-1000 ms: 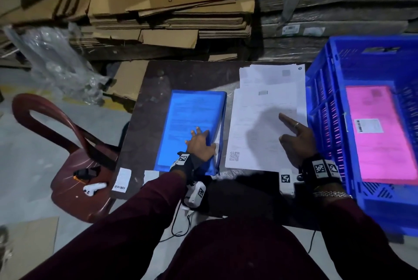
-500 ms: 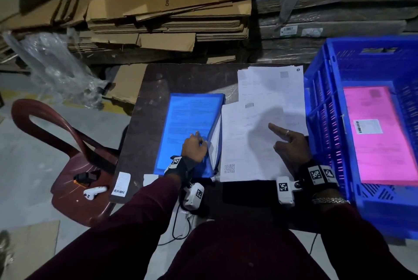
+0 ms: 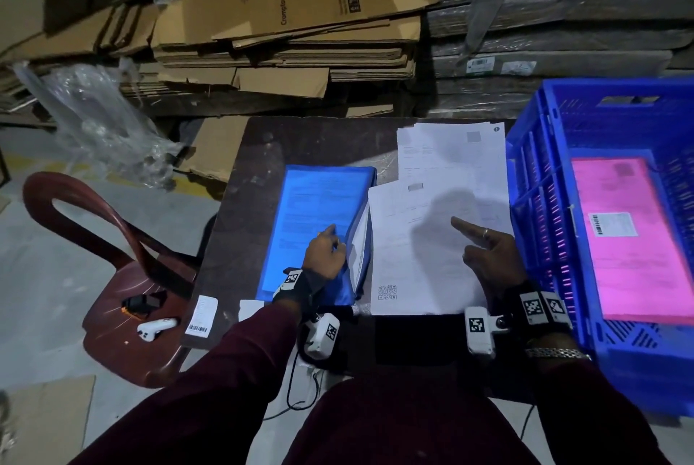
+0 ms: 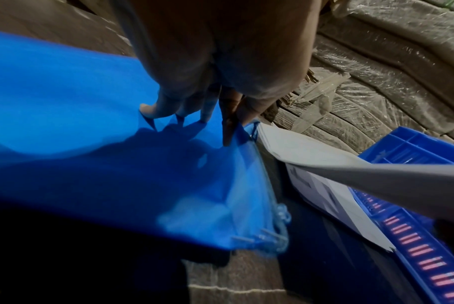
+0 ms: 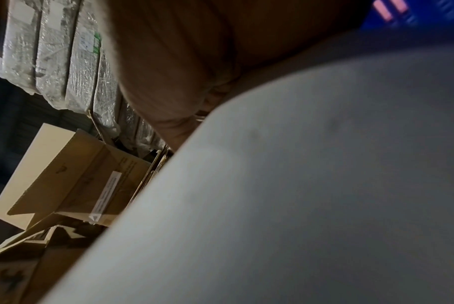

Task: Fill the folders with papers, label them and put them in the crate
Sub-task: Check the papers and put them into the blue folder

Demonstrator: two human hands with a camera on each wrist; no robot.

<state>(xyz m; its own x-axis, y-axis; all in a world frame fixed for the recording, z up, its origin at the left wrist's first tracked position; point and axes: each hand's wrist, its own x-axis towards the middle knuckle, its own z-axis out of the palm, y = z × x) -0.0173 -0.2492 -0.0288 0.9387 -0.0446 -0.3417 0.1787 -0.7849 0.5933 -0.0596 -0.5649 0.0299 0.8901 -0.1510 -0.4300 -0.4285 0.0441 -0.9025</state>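
Observation:
A blue folder (image 3: 315, 209) lies on the dark table (image 3: 263, 149). My left hand (image 3: 325, 252) pinches its right cover edge and holds it raised, so white papers show inside; in the left wrist view the fingertips (image 4: 153, 113) sit on the cover (image 4: 64, 102). My right hand (image 3: 488, 250) grips a white sheet (image 3: 413, 239) lifted off the paper stack (image 3: 450, 153), its left edge beside the folder's opening. That sheet (image 5: 298, 185) fills the right wrist view. A pink labelled folder (image 3: 631, 239) lies in the blue crate (image 3: 533, 209).
A barcode label (image 3: 202, 314) lies at the table's near left corner. A red chair (image 3: 112, 239) with small devices stands to the left. Flattened cardboard (image 3: 293, 32) and plastic wrap (image 3: 94, 119) are piled behind the table.
My right hand has carried the sheet leftward to the folder. My left hand has gone from lying flat on the cover to lifting its right edge.

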